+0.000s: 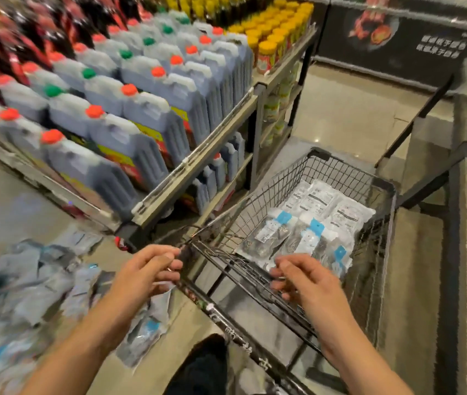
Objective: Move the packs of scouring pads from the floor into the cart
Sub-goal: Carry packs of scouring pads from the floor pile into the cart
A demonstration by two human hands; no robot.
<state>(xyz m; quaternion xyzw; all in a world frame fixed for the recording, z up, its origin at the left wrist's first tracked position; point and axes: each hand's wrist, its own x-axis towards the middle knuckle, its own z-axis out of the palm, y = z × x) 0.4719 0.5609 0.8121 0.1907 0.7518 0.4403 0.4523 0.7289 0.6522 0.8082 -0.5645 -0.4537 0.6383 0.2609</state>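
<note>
Packs (pixel 27 286) are still lying heaped on the floor at left, the left hand (pixel 148 270) and right hand (pixel 302 276) are hovering loosely curled and empty at the cart (pixel 380 212) rim, seemingly between loads, while other packs (pixel 306 223) are lying flat in its basket.

Packs (pixel 306 223) in cart (pixel 380 212); further packs (pixel 27 283) on floor left of cart, below shelf (pixel 195 163).

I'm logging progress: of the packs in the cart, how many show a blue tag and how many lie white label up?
Blue-tag packs: 3
White-label packs: 3
Total: 6 visible in the cart; more may lie beneath.
</note>
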